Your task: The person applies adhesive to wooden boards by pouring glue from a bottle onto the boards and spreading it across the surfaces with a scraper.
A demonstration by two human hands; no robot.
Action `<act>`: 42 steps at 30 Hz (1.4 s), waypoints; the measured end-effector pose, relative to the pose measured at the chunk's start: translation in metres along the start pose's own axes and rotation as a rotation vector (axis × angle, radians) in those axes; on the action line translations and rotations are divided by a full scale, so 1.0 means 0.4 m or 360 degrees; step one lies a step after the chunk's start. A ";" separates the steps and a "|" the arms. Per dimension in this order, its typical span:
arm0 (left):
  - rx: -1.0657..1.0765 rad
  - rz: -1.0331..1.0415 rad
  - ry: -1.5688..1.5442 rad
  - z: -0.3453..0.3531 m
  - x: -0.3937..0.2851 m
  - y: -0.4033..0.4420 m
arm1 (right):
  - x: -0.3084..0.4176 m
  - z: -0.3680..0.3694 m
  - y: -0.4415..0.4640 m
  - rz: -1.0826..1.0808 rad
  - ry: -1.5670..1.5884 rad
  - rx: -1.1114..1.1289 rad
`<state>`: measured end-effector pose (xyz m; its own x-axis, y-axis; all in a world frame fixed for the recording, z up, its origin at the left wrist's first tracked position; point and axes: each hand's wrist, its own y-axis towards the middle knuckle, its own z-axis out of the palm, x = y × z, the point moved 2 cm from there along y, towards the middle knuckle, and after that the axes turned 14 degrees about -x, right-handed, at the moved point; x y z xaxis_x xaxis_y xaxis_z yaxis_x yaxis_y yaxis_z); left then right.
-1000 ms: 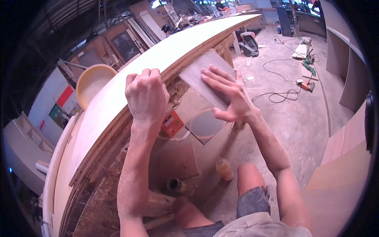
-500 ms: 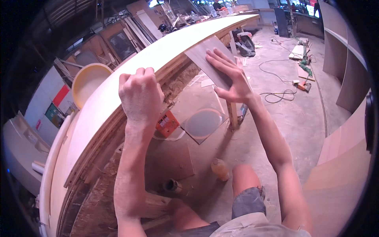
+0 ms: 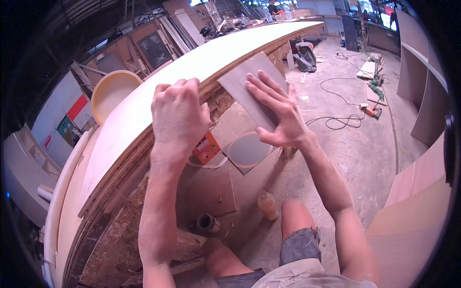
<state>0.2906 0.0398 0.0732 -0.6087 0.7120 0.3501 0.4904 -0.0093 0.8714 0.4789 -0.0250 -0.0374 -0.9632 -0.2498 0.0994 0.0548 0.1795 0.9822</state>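
Note:
A long curved panel [image 3: 120,115] with a pale top and layered wooden edge runs from lower left to upper right. My left hand [image 3: 177,113] is closed at the panel's edge; what its curled fingers hold, if anything, is hidden. My right hand [image 3: 278,113] lies with fingers spread on a flat pale rectangular board [image 3: 247,84], its thumb at the lower side. The board is tilted, with its upper part beside the panel's layered edge.
Below are an orange box [image 3: 206,148], a board with a grey disc [image 3: 249,151], a bottle [image 3: 268,205] and an open can [image 3: 207,222]. An orange power tool [image 3: 372,111] and cables lie on the floor to the right. A person [image 3: 273,8] is far back.
The board and my right hand shifted up along the panel's edge, then came back down toward me. My left hand has stayed closed at the edge. The view has shifted slightly.

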 end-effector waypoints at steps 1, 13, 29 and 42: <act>0.0043 -0.0033 -0.0101 -0.008 0.002 -0.001 | 0.016 0.014 0.005 -0.0030 -0.0025 -0.0018; -0.0002 -0.0176 -0.0098 -0.009 -0.008 -0.010 | 0.012 0.030 0.025 0.0036 0.0044 -0.0018; 0.0006 -0.0215 -0.0227 -0.009 0.013 -0.001 | 0.026 -0.045 0.013 0.0034 0.0052 0.0056; -0.0021 -0.0200 -0.0237 -0.005 0.006 -0.003 | 0.064 -0.003 0.023 0.0079 0.0088 0.0224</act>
<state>0.2872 0.0400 0.0738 -0.5649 0.8043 0.1843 0.4075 0.0777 0.9099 0.4551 -0.0309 -0.0255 -0.9441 -0.2886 0.1595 0.0607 0.3233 0.9443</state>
